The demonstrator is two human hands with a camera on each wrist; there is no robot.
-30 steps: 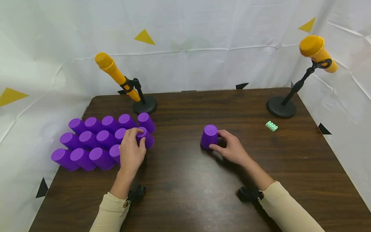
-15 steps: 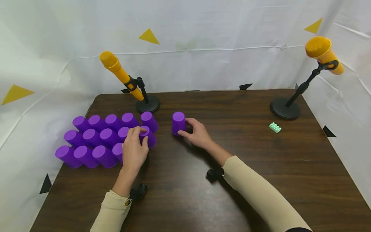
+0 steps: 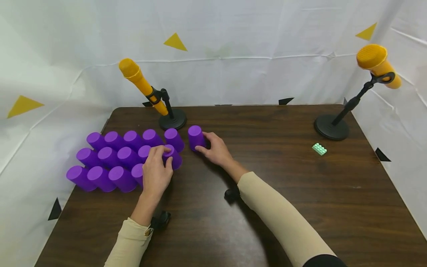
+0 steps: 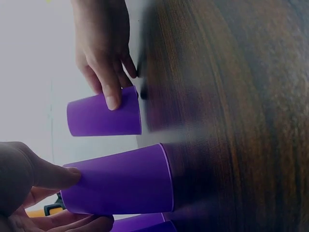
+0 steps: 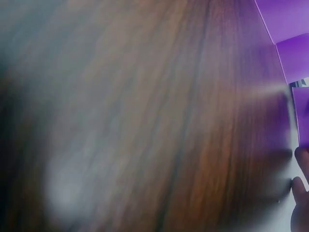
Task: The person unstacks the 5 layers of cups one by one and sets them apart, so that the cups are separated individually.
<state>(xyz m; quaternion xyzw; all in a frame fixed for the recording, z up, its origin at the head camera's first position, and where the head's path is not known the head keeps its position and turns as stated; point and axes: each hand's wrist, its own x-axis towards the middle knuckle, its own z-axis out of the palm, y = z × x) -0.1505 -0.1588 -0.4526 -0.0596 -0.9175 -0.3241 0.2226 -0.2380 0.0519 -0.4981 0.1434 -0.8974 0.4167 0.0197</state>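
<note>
Rows of upside-down purple cups (image 3: 100, 178) stand at the table's left. With thumb and fingers, my left hand (image 3: 156, 174) grips the nearest-right cup (image 3: 173, 158) of the group; the left wrist view shows that cup (image 4: 120, 183) large, its wide rim toward the table. My right hand (image 3: 217, 149) pinches another upside-down purple cup (image 3: 196, 138), just right of the back row and apart from it. Whether this cup (image 4: 106, 116) touches the table cannot be told. In the right wrist view only fingertips (image 5: 300, 188) and part of the cup (image 5: 302, 113) show at the edge.
A yellow microphone (image 3: 141, 83) on a black stand (image 3: 173, 119) is behind the cups. Another yellow microphone (image 3: 377, 63) on a stand (image 3: 331, 127) is at the back right, with a mint-green toy brick (image 3: 319, 149) before it. White sheeting (image 3: 250, 81) surrounds the dark wooden table (image 3: 267, 137).
My right hand has brought its cup leftward and back, from mid-table to beside the back row. The left hand keeps its grip in the same place. The head view has shifted slightly.
</note>
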